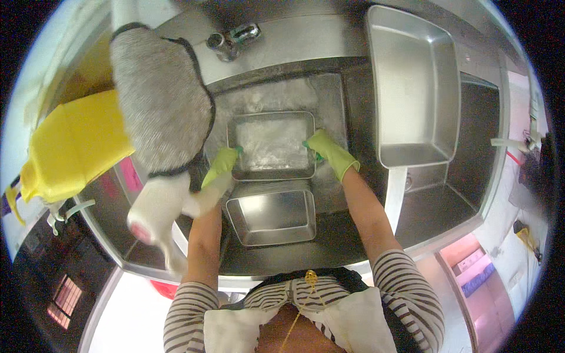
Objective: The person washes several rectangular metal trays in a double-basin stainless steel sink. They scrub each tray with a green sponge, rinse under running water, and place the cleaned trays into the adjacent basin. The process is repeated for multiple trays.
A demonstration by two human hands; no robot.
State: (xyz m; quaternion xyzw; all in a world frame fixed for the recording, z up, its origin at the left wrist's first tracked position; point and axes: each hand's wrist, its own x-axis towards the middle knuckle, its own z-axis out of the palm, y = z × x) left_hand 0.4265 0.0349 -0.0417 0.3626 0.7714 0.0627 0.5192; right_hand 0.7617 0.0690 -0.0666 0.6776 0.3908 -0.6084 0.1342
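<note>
My left hand (222, 163), in a light green rubber glove, is at the left rim of a rectangular metal pan (273, 143) in the sink basin. My right hand (324, 148), gloved alike, grips the opposite rim, with darker green material showing at its fingertips. Wetness or suds lie around and inside this pan. Nearer to me stands a second metal pan (271, 216), tilted, its rim close below the first. A white-gloved hand of another person, partly blurred, overlaps the view of my left glove and wrist, so part of my left hand is hidden.
A large deep metal pan (415, 88) rests across the right side, above another basin (437, 207). A chrome faucet fitting (234, 42) stands behind the sink. Another person's grey sleeve (163, 97) and a yellow garment or apron (79, 143) fill the left side.
</note>
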